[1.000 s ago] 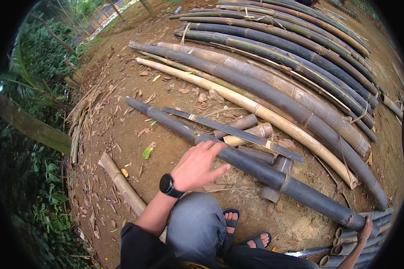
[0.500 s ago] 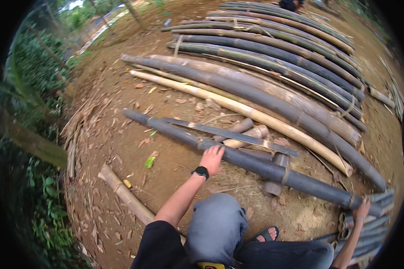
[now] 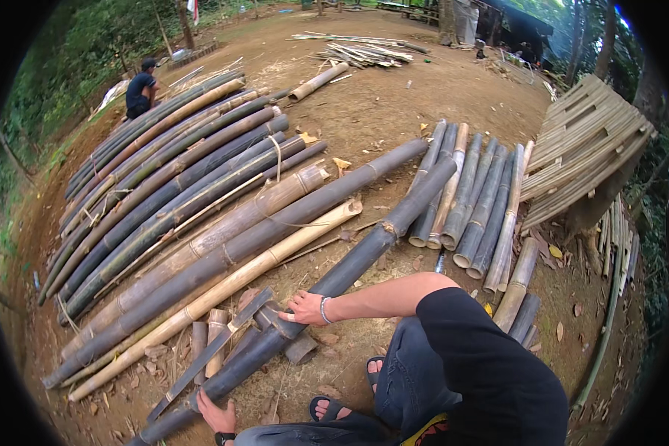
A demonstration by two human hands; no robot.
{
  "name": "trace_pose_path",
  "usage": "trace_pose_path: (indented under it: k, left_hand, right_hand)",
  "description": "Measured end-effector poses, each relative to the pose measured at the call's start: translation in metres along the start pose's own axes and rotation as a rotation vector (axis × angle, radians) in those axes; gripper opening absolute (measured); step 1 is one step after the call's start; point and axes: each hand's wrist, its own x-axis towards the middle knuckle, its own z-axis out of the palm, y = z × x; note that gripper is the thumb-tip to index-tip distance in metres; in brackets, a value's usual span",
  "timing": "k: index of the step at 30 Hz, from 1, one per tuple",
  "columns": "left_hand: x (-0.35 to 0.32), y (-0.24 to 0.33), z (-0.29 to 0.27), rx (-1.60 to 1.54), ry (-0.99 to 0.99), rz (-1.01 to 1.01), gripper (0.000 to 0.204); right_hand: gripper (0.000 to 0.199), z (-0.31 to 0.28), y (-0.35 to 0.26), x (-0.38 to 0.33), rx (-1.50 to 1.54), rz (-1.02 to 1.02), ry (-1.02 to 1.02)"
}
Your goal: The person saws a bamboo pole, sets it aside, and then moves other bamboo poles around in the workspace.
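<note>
A long dark bamboo pole [image 3: 342,266] slants from the lower left up to the right, its far end over a row of short poles. My right hand [image 3: 302,308], a bracelet at its wrist, curls over the pole's middle near a node. Lower down, my left hand [image 3: 215,413], wearing a black watch, lies against the pole's near part with fingers outstretched and thumb apart. Under the pole, close to my right hand, sits a short thick bamboo piece [image 3: 300,348]. A flat dark split-bamboo strip [image 3: 208,355] lies alongside, left of the pole.
Many long bamboo poles [image 3: 171,178] are stacked at the left, with a pale pole [image 3: 238,282] nearest. Shorter cut poles [image 3: 487,201] lie side by side at right, before a slatted bamboo panel [image 3: 583,141]. A person [image 3: 140,91] crouches behind the stack.
My view has swung to the right, bringing the short poles and slatted panel into sight. My right hand has moved from the pole's right end to its middle; my left stays on the pole.
</note>
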Motion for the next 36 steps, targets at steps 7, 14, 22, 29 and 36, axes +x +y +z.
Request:
trace_pose_path:
  k: [7,14,22,29,36]
  left_hand:
    - [-0.016,0.025,-0.015,-0.176,0.187,-0.179,0.073]
    - [-0.004,0.055,-0.033,-0.102,0.171,0.036,0.075]
    - [-0.014,0.060,-0.025,-0.078,0.070,0.046,0.080]
    - [0.008,0.059,-0.024,0.225,-0.123,0.094,0.096]
    - [0.018,0.033,-0.003,0.337,-0.124,0.033,0.080]
  right_hand:
    - [0.078,-0.016,0.013,-0.001,0.069,-0.007,-0.140]
    - [0.100,-0.070,0.049,-0.049,0.125,0.077,-0.338]
    - [0.093,-0.081,0.117,-0.144,-0.017,0.186,-0.367]
    - [0.086,-0.059,0.133,-0.197,-0.027,0.360,-0.281]
    - [0.087,-0.038,0.113,-0.161,-0.034,0.312,-0.234]
